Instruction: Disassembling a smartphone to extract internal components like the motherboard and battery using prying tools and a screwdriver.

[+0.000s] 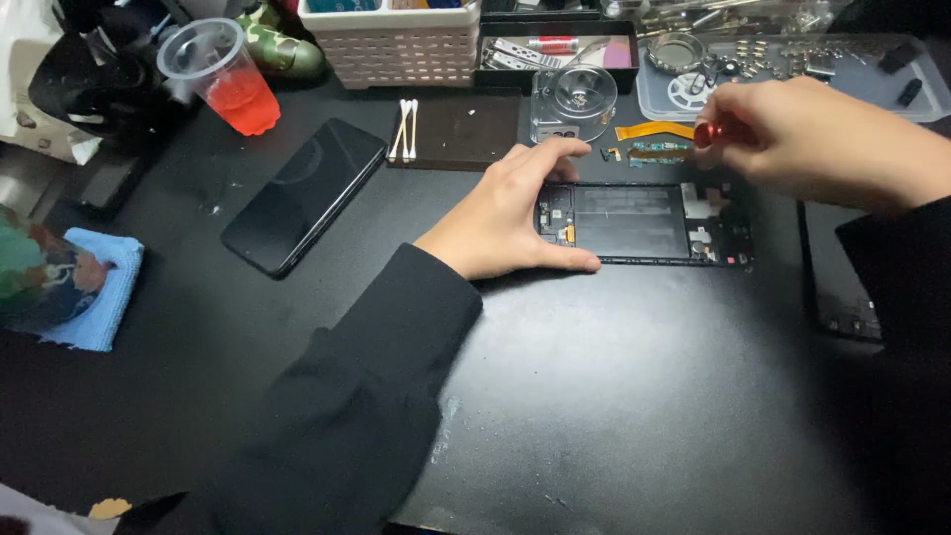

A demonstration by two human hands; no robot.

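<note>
Head view shows us bracing an opened smartphone (pixel 644 223), back cover off, flat on the black work mat (pixel 614 396). Our left hand (pixel 515 213) frames the phone's left end: thumb stretched along the near edge, fingers spread and curled over the far corner, palm resting on the mat. The phone's battery area lies just beyond the thumb tip, with circuit boards at either end.

Our right hand (pixel 792 139) pinches a small screwdriver with a red handle (pixel 715 132) between thumb and fingertips; its tip is hidden behind the fingers, so we cannot tell whether it touches the phone. It hangs over the phone's right end, near the loose orange flex cable (pixel 652 130) and the small green board (pixel 659 151) just past the fingertips.

We judge the step in hand to be fastener work on the right-end board. The next move calls for a steady left-hand brace and a vertical, centred driver tip before any turn.

Well beyond the left fingers lie a second, intact black phone (pixel 302 193), two cotton swabs (pixel 406 129), a clear round dispenser (pixel 575 99), and a clear tray of small parts (pixel 792 64).
</note>
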